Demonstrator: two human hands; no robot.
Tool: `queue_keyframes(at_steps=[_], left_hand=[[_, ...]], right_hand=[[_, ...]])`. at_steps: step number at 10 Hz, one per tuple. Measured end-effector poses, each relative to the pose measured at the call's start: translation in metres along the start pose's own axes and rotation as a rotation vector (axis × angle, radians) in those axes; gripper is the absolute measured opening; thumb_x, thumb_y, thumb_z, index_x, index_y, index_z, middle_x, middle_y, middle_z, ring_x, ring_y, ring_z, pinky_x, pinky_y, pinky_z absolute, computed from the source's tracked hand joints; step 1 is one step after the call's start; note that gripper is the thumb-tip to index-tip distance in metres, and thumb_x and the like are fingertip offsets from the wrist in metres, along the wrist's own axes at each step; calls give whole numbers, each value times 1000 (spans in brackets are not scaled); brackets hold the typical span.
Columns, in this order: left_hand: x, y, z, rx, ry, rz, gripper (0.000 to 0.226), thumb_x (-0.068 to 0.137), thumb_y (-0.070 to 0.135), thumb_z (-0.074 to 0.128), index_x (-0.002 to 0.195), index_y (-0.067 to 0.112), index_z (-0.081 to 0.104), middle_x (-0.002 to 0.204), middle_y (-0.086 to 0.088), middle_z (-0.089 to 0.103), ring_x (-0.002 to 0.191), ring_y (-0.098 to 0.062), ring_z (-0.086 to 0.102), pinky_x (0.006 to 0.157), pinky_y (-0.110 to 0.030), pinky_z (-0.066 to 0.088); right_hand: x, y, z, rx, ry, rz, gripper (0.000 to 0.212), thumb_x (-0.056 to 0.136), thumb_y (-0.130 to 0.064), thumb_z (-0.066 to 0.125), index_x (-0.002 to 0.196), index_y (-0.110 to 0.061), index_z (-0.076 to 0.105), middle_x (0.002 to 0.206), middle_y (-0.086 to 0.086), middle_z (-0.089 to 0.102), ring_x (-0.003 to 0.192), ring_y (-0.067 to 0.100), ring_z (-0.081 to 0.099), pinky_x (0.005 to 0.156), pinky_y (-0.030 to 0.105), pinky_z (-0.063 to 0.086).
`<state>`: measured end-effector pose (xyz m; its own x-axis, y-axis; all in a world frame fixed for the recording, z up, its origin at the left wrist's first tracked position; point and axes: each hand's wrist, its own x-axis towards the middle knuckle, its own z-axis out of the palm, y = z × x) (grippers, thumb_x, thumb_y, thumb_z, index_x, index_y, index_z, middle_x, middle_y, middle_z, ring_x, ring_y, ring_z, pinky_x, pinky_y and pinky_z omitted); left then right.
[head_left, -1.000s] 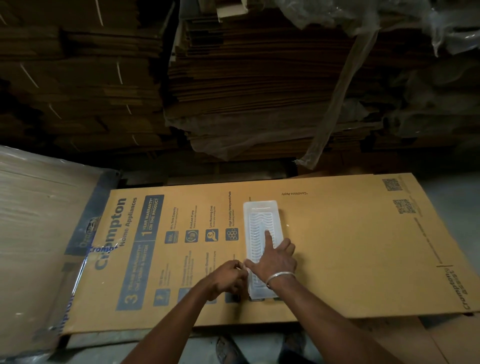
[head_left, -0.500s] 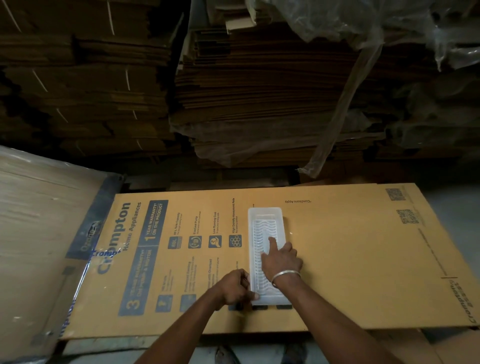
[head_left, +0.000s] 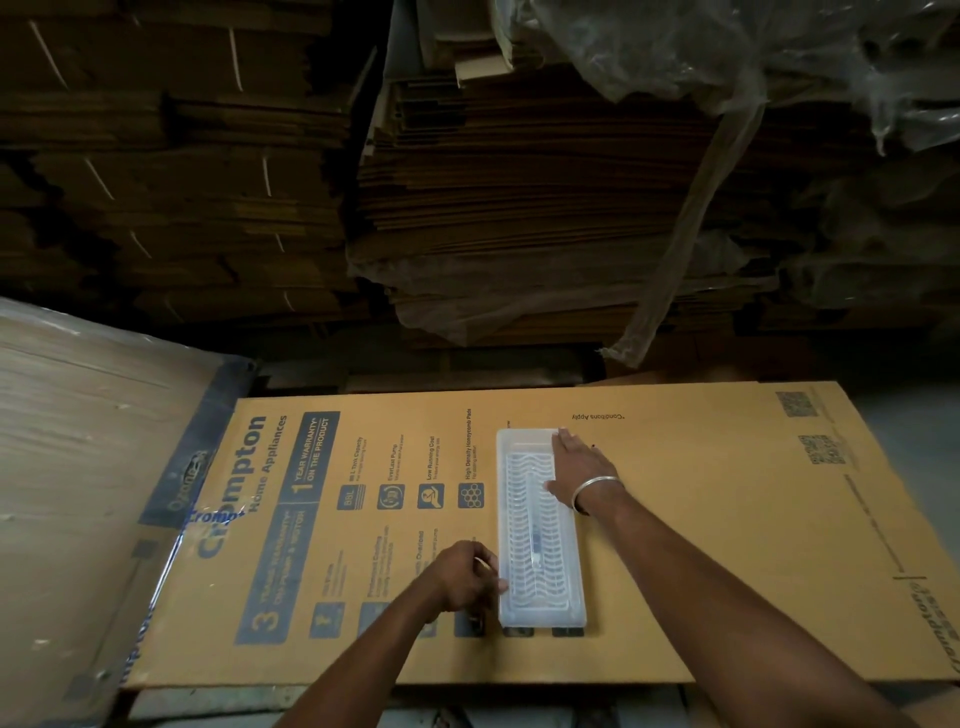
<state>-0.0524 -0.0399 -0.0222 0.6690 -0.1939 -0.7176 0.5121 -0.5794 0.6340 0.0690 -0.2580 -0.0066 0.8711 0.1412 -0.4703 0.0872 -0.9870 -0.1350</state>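
So there's a translucent plastic tray (head_left: 525, 439) lying flat in the middle of a big flattened Crompton carton (head_left: 701, 545). Inside it sits a white wavy grille insert (head_left: 530, 525) that fills most of the tray, plus some small clear bit near the close end, can't tell what. The left hand (head_left: 467, 574) is curled up and pinches the tray's near left edge. The right hand (head_left: 576, 467) lies flat with straight fingers on the far right corner, a bangle (head_left: 597, 486) on the wrist
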Motion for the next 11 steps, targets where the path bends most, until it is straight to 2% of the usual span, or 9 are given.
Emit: queue_keyframes(at_steps=[1, 4, 5, 6, 7, 8, 9, 10, 11], left_hand=[[1, 3, 2, 58, 16, 11, 31, 85, 23, 81, 107, 11, 64, 108, -14, 76, 87, -23, 74, 84, -47, 63], [3, 9, -2, 102, 7, -19, 33, 83, 25, 83, 108, 13, 67, 108, -9, 76, 100, -24, 74, 91, -49, 61], [3, 12, -4, 143, 8, -19, 32, 81, 28, 84, 105, 13, 69, 105, -9, 77, 92, -22, 73, 89, -45, 61], [3, 14, -3, 208, 3, 9, 34, 80, 33, 85, 103, 12, 70, 93, -5, 76, 78, -15, 67, 78, -38, 57], [2, 15, -7, 209, -8, -4, 40, 76, 33, 88, 104, 11, 70, 86, 0, 76, 74, -14, 68, 80, -42, 60], [5, 20, -11, 160, -15, -29, 37, 79, 33, 86, 103, 11, 69, 94, -11, 80, 76, -20, 74, 82, -45, 64], [0, 37, -16, 205, 104, 10, 36, 92, 49, 68, 103, 16, 70, 102, -14, 79, 86, -22, 74, 86, -40, 60], [4, 49, -21, 312, 240, 75, 55, 103, 48, 46, 138, 7, 57, 137, -17, 64, 123, -31, 62, 102, -38, 48], [6, 69, -30, 382, 500, 179, 74, 105, 51, 37, 160, 6, 19, 169, -16, 22, 156, -30, 23, 124, -41, 24]], right_hand=[[4, 0, 1, 7, -4, 10, 86, 96, -39, 56, 159, -11, 5, 169, 2, 3, 154, 18, 10, 124, 42, 15], [11, 2, 4, 36, -17, 16, 86, 96, -37, 58, 159, -11, 5, 169, 2, 3, 154, 19, 9, 124, 42, 15], [9, 3, 4, 54, -34, 16, 85, 97, -38, 56, 159, -12, 3, 169, 0, 0, 154, 17, 7, 124, 42, 14], [6, 4, 6, 54, -44, 9, 85, 98, -39, 53, 159, -13, 0, 169, 0, -4, 155, 17, 5, 124, 42, 13], [5, 5, 9, 58, -36, -11, 84, 99, -40, 51, 159, -12, -1, 169, 2, -6, 155, 17, 3, 124, 42, 11], [4, 9, 8, 37, -1, -41, 83, 99, -43, 49, 159, -12, 1, 169, 2, -3, 155, 17, 2, 124, 41, 9], [-3, 11, 5, 37, 97, -68, 77, 101, -47, 41, 159, -12, 5, 169, 3, -2, 155, 18, -1, 125, 41, 6], [-8, 11, 0, 26, 258, -73, 78, 100, -57, 30, 159, -14, 2, 168, 4, -7, 155, 19, -7, 126, 42, 0], [-9, 11, -14, 60, 378, -89, 84, 96, -64, 24, 158, -15, -5, 167, 5, -13, 154, 20, -13, 126, 44, -2]])
